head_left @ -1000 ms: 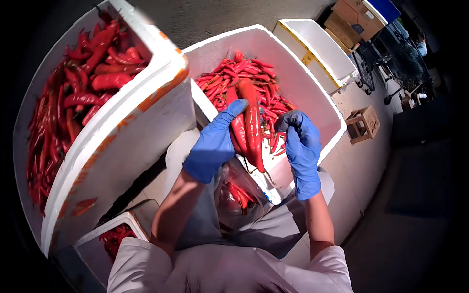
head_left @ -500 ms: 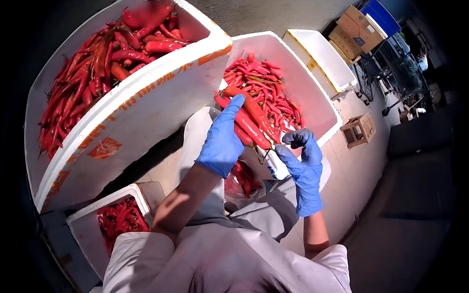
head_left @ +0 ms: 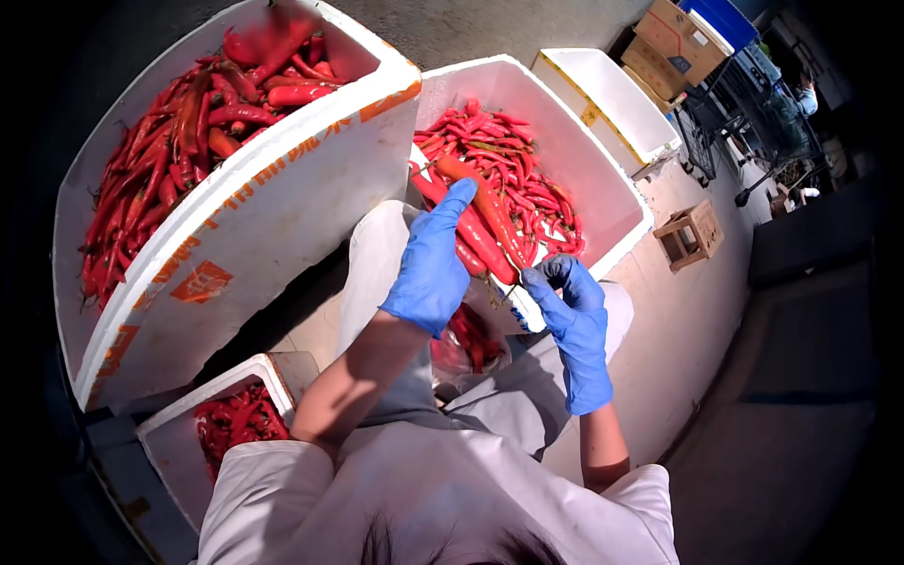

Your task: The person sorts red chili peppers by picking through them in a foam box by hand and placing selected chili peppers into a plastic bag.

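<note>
My left hand (head_left: 428,259), in a blue glove, is closed around a few large red chili peppers (head_left: 485,240), its thumb lying along them. They point down and to the right, stem ends near my right hand. In a blue glove with darkened fingertips, my right hand (head_left: 570,311) pinches at the stem end of one chili; its fingertips partly hide the stem. Behind the held chilies, a white foam box (head_left: 603,198) contains many smaller red chilies (head_left: 527,169).
At the left stands a large foam box (head_left: 311,179) full of red chilies, with a smaller foam box (head_left: 169,452) of chilies below it. A plastic bag (head_left: 461,348) with red chilies lies between my legs. Further off are another foam box (head_left: 621,104), a wooden stool (head_left: 687,235) and cardboard boxes (head_left: 683,42).
My right hand has moved slightly left and up, and its fingers have closed at a chili's stem end. My left hand keeps hold of the chilies. The view has shifted slightly.
</note>
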The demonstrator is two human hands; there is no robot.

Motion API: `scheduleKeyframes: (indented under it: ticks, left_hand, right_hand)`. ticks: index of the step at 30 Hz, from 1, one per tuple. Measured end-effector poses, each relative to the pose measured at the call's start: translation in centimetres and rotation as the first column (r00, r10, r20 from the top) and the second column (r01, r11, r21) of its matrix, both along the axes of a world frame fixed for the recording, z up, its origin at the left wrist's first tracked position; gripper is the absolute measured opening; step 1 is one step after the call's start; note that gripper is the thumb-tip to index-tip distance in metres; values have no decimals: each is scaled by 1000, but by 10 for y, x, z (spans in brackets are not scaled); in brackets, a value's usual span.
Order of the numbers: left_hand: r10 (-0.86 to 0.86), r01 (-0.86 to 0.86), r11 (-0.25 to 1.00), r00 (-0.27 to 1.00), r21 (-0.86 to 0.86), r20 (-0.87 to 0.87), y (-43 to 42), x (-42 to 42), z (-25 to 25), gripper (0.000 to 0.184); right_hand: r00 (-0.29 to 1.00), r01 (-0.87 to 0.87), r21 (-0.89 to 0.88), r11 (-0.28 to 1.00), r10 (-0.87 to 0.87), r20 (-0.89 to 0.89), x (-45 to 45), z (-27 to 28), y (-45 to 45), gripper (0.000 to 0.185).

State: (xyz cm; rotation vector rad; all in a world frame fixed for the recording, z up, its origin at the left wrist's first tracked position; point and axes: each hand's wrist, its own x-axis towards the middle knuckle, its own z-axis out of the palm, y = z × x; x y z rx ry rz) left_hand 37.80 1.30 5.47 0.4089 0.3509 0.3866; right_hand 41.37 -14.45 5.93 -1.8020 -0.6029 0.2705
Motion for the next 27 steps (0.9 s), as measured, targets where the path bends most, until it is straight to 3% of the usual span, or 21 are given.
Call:
scheduleKeyframes:
  ticks: [2, 4, 6, 7, 8, 9, 10, 11, 12, 14, 16, 19, 23, 27]
  left_hand:
    - [1, -1, 1000, 1000, 14, -11, 1, -1, -1, 34]
    - [15, -15, 1000, 1000, 27, -25, 4, -5, 0, 33]
    - [35, -35, 997, 999, 75, 11, 7, -15, 3, 32]
    - [17, -18, 999, 999, 46, 40, 9, -21, 1, 30]
    - [29, -31, 999, 999, 45, 28, 10, -31, 3, 30]
    - [1, -1, 999, 1000, 52, 6, 11, -44, 11, 30]
    - [-29, 30, 998, 999, 58, -20, 11, -55, 15, 29]
    - [11, -7, 996, 999, 89, -47, 10, -63, 13, 28]
    - [27, -21, 996, 998, 91, -63, 10, -73, 15, 28]
    - [59, -32, 960, 994, 279, -89, 8, -93, 28, 31]
    - [71, -32, 954, 990, 300, -119, 10, -106, 36, 33]
    - [48, -36, 988, 996, 152, -77, 13, -121, 40, 34]
    - [77, -74, 987, 997, 143, -13, 18, -138, 46, 34]
    - [131, -129, 991, 990, 48, -58, 9, -155, 46, 34]
  right_hand:
    - [995, -53, -53, 997, 57, 80, 2, 3, -6, 11]
    - [985, -78, 52, 996, 69, 159, 3, 9, -10, 6]
    - [921, -71, -12, 997, 70, 383, 1, 24, -23, 26]
    - [860, -41, -108, 993, 90, 502, -4, 39, -29, 26]
    - [748, -4, -121, 993, 83, 658, -14, 55, -29, 26]
    - [713, -26, -87, 996, 80, 697, -29, 73, -29, 26]
    - [636, -67, -140, 988, 151, 757, -45, 95, -32, 29]
    - [448, -136, -145, 980, 191, 874, -54, 107, -32, 21]
    - [349, -244, -122, 962, 205, 914, -61, 121, -32, 21]
    - [244, -399, -89, 913, 199, 949, -70, 139, -35, 20]
    - [201, -472, -61, 879, 175, 964, -71, 148, -32, 20]
    - [176, -519, -40, 854, 153, 972, -74, 155, -26, 19]
    - [155, -571, -15, 821, 126, 980, -81, 160, -21, 19]
    - [156, -614, 14, 789, 104, 982, -89, 164, -13, 19]
